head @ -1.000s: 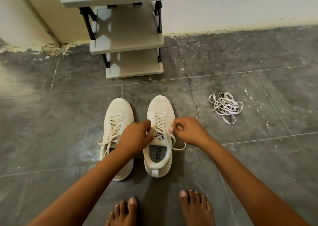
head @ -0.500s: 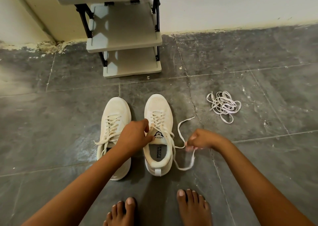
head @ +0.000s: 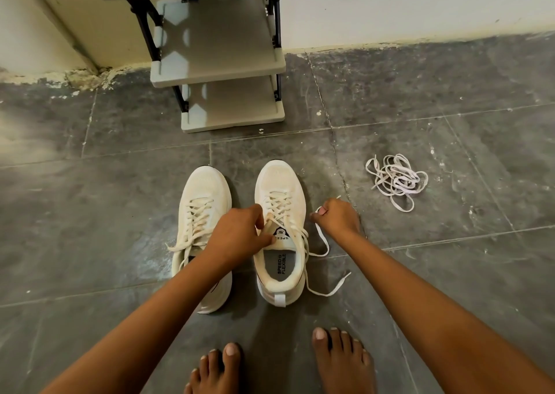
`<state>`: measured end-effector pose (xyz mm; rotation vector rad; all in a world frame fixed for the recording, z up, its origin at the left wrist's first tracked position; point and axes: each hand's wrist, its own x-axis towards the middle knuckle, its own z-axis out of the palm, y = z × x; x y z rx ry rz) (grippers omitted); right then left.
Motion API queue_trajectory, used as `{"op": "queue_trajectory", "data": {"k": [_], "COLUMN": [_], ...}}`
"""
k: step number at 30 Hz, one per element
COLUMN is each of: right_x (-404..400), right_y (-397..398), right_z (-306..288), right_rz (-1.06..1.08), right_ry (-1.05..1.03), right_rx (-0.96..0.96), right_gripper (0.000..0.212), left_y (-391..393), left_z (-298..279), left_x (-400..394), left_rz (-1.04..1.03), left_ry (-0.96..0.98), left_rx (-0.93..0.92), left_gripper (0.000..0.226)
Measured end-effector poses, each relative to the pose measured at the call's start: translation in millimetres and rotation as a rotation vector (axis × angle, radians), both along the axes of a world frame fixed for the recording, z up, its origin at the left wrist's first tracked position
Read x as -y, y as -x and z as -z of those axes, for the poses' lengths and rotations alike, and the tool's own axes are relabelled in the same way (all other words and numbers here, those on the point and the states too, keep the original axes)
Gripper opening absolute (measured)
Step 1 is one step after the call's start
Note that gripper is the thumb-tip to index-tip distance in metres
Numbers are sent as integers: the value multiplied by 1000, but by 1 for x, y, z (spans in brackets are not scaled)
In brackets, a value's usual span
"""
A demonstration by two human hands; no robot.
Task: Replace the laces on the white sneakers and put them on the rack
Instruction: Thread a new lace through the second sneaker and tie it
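— What have you got?
— I see two cream mesh sneakers (head: 240,237) side by side on the grey tiled floor (head: 90,213). My left hand (head: 240,237) pinches the right sneaker's tongue (head: 282,237); my right hand (head: 336,218) pinches its flat lace (head: 322,243), curled beside the shoe.
— Spare laces?
— A tangled white bundle (head: 396,179) well right. The grey three-shelf rack (head: 222,60) stands beyond.

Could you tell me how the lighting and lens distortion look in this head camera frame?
Head view: soft, even light; hexagonal light patches on the rack shelves; wide-angle bending curves the floor tile seams near the edges; sneakers and hands stay sharp.
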<state>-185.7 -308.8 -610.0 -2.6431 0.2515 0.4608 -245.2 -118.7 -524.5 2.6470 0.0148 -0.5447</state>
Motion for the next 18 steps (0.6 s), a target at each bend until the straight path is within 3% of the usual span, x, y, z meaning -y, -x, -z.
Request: {"op": "queue_trajectory", "data": {"k": [3, 7, 9, 13, 18], "right_x": [-1, 3, 3, -8, -27], "right_y": [-3, -10, -13, -12, 10], "right_z": [-1, -27, -52, -88, -115], "right_rz": [58, 361, 418, 329, 237], "right_ry": [-102, -794, -1048, -1125, -1143], "right_rx": [30, 134, 73, -97, -101], "right_gripper": [17, 22, 17, 9, 23], "left_y": [0, -4, -6, -5, -5], "left_z": [0, 0, -1, 0, 4], "left_x": [-1, -6, -8, -7, -12], "left_rz": [-7, -87, -121, -86, -160], "left_ry": [16, 136, 206, 165, 260], "left_rx": [-9, -99, -108, 3, -23], "left_gripper": [30, 31, 30, 22, 8]}}
